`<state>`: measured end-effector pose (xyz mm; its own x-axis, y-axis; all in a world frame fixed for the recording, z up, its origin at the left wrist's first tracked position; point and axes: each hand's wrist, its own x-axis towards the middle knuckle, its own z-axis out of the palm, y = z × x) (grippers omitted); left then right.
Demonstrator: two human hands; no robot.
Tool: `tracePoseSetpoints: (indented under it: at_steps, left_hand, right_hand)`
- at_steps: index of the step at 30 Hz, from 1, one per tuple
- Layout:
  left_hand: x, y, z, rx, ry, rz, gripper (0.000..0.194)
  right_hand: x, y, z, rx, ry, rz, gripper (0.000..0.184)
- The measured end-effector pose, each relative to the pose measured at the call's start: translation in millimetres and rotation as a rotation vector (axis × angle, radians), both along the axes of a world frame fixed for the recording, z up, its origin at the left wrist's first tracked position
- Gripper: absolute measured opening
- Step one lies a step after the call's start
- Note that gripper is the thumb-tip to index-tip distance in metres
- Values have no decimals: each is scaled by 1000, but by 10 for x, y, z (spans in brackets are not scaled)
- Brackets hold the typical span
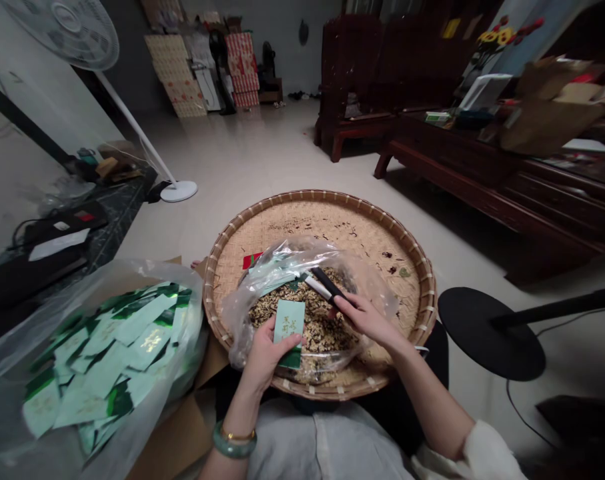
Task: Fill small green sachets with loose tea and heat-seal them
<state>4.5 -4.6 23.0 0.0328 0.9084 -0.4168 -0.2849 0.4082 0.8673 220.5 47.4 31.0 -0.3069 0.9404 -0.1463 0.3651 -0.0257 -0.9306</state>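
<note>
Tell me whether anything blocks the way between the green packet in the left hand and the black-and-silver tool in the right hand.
Nothing visible does. The pale green packet in the left hand and the black-and-silver tool in the right hand have only open space between them, above the plastic bag of dried flakes.

The round tray [262, 217] at the centre is rough woven bamboo with a bound cane rim. Over it lies a thin, glossy plastic bag [282, 260]. The packet [289, 327] is smooth, matt pale-green paper with shiny gold print. The clamp [327, 285] pairs matt black plastic with bright metal. At 6 o'clock, a glossy green stone bangle [235, 445] sits beside a thin gold bangle [238, 435]. At 1 o'clock, the bench [362, 123] is dark polished wood.
</note>
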Motion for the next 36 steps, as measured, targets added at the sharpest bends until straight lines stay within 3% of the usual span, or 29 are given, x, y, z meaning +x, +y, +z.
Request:
tracePoseSetpoints:
  at_steps: [3, 10, 17, 24, 32, 36]
  left_hand:
    - [13, 3, 7, 10, 35, -16, 50]
    - [18, -6, 25, 38, 121, -102, 44]
    - [32, -5, 36, 82, 196, -158, 40]
    - [22, -14, -59, 57, 118, -107, 44]
    - [15, -32, -107, 110, 207, -82, 44]
    - [-3, -31, -120, 161, 289, -82, 46]
  right_hand:
    - [-47, -80, -6, -63, 41, 51, 66]
    - [-95, -165, 63, 42, 15, 129, 38]
    - [-122, -128, 127, 87, -8, 217, 30]
    - [-158, -191, 167, 90, -24, 153, 30]
    - [-134, -212, 103, 94, -87, 106, 37]
    - [-63, -210, 114, 56, -67, 159, 40]
